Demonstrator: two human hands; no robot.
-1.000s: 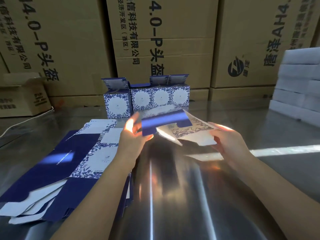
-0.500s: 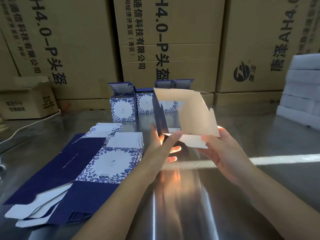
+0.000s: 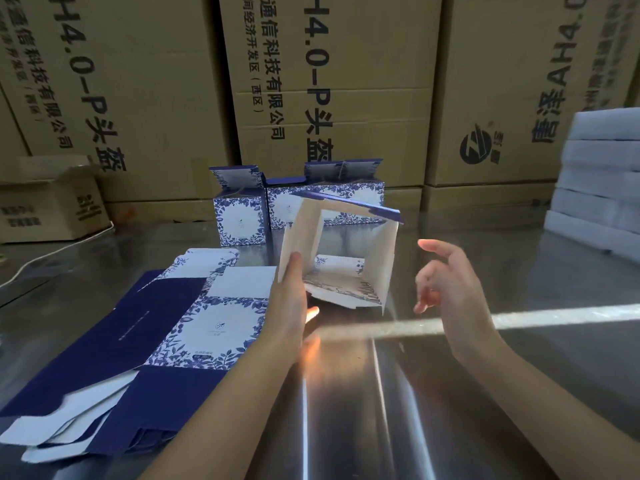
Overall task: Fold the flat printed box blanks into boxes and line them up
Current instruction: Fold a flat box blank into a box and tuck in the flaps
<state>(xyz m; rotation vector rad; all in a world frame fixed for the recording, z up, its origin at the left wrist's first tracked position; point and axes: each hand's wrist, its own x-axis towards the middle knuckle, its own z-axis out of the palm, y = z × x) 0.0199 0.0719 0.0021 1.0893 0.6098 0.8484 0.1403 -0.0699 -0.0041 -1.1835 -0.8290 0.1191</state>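
While the left hand (image 3: pixel 289 306) grips the left wall of the half-opened box (image 3: pixel 384 258), thumb on its white side, the box hangs just over the shiny table (image 3: pixel 519 375), between the two hands. Its open end faces the person, and its long way seems to run back toward the row of finished boxes (image 3: pixel 239 220). The right hand (image 3: pixel 446 282) is near the right wall but not touching it. Its fingers are loosely bent and hold nothing. The box lies left of those fingers, so I think that hand must go left to tuck in the bottom flaps. The pile of flat boxes (image 3: pixel 166 327) waits on the left.
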